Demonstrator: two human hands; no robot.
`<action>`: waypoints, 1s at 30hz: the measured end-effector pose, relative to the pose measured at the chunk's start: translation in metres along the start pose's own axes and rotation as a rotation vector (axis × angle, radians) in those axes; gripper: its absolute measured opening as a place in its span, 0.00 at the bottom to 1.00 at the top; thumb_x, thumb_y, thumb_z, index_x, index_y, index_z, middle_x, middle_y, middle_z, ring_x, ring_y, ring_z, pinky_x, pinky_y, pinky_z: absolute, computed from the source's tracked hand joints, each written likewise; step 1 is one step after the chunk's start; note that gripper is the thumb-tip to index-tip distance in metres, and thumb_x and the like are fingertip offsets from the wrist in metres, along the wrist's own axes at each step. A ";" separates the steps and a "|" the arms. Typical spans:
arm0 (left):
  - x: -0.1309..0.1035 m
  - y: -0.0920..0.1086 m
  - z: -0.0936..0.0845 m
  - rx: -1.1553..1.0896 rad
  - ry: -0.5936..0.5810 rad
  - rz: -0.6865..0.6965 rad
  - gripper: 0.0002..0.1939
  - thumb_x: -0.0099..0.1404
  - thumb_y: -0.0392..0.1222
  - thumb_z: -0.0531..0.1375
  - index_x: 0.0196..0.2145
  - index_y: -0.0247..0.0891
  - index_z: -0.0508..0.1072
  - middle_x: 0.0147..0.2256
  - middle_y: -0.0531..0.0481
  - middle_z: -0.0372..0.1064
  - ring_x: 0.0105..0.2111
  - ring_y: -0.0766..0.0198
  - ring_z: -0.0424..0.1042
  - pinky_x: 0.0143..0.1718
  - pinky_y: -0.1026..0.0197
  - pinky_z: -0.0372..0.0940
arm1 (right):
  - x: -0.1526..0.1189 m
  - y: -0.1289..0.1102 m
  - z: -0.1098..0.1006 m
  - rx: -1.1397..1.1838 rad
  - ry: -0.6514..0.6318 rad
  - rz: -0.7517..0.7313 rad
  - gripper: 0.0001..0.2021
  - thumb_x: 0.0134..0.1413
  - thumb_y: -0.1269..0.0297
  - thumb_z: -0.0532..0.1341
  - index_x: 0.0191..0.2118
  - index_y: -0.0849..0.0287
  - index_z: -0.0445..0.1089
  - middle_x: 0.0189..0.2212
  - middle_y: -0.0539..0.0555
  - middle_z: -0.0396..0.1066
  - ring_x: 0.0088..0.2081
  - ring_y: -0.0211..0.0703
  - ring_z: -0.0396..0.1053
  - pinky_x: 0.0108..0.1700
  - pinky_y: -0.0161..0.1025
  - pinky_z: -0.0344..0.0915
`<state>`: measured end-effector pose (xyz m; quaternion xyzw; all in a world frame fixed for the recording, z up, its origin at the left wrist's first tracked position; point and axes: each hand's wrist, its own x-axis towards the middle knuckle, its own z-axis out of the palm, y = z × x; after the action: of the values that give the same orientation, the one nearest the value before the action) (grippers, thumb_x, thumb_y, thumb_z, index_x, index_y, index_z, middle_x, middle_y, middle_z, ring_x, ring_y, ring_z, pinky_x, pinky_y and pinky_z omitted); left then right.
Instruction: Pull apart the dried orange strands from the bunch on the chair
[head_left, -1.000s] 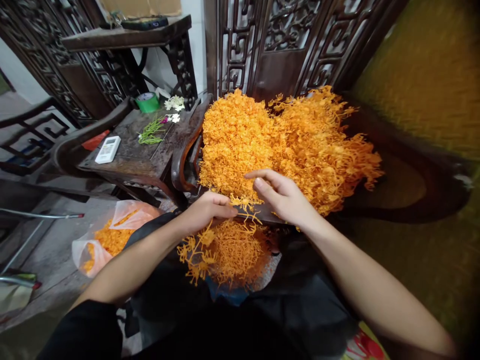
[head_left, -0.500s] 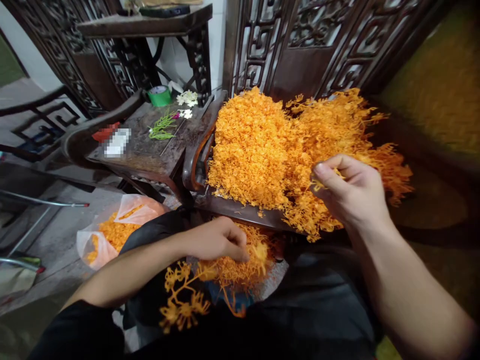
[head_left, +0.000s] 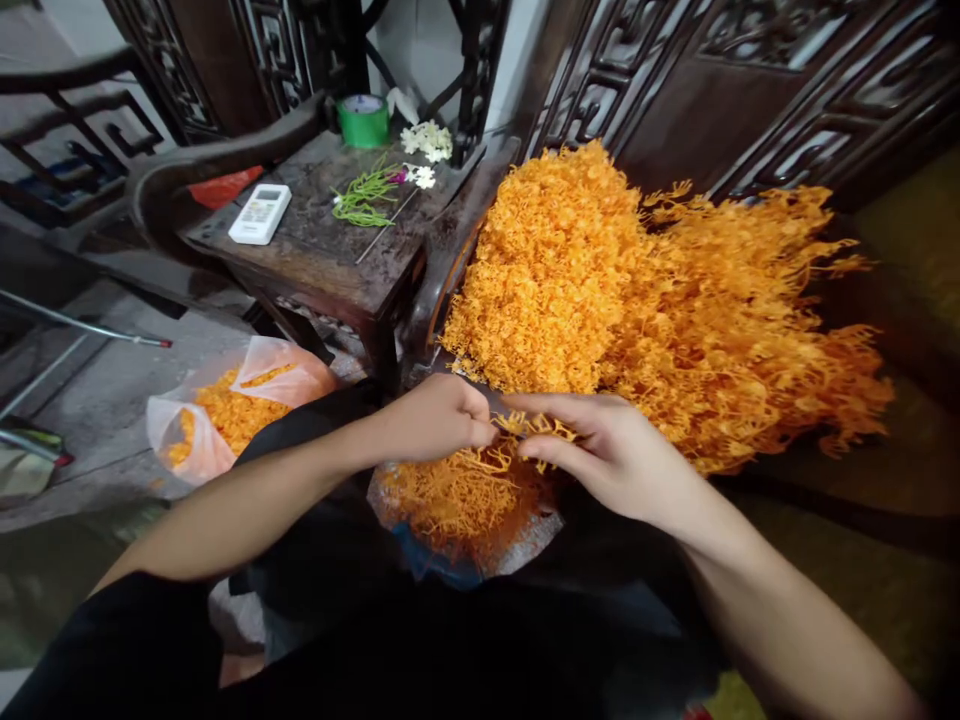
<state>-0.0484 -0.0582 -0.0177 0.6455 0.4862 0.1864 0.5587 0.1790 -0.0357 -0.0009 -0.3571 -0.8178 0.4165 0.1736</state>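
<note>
Over my lap, both hands are close together at a small orange flower sprig [head_left: 536, 426]. My left hand [head_left: 439, 418] is closed in a pinch at the sprig's left end. From the other side, my right hand [head_left: 615, 445] has the sprig's thin branches between its thumb and fingers. Right below them lies a pile of thin orange stalks [head_left: 450, 500], in what looks like a container with a blue part [head_left: 435, 560]. A large heap of orange flower sprigs [head_left: 555, 270] covers the dark wooden seat beyond my hands.
On a wooden side table [head_left: 315, 265] lie green tape [head_left: 364, 120], a white remote control [head_left: 260, 214], green stems [head_left: 364, 200] and white flowers [head_left: 426, 142]. A pinkish plastic bag [head_left: 217, 440] of orange blossoms rests on the floor at left. Carved dark panels [head_left: 637, 90] stand behind.
My right hand has come down from the heap to meet my left hand, which has risen off the stalk pile. The branched sprig near my left forearm is gone from there. The view has shifted.
</note>
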 end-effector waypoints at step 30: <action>0.015 -0.006 0.018 0.421 -0.278 0.045 0.20 0.56 0.38 0.61 0.12 0.40 0.57 0.12 0.54 0.53 0.16 0.66 0.53 0.23 0.57 0.49 | 0.158 0.149 -0.083 -0.894 0.289 -0.288 0.22 0.65 0.55 0.55 0.56 0.65 0.74 0.58 0.70 0.64 0.58 0.59 0.64 0.59 0.53 0.63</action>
<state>-0.0298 -0.0557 -0.0337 0.7779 0.4181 0.0028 0.4691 0.1840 0.1851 -0.0738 -0.3339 -0.9252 -0.0573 0.1709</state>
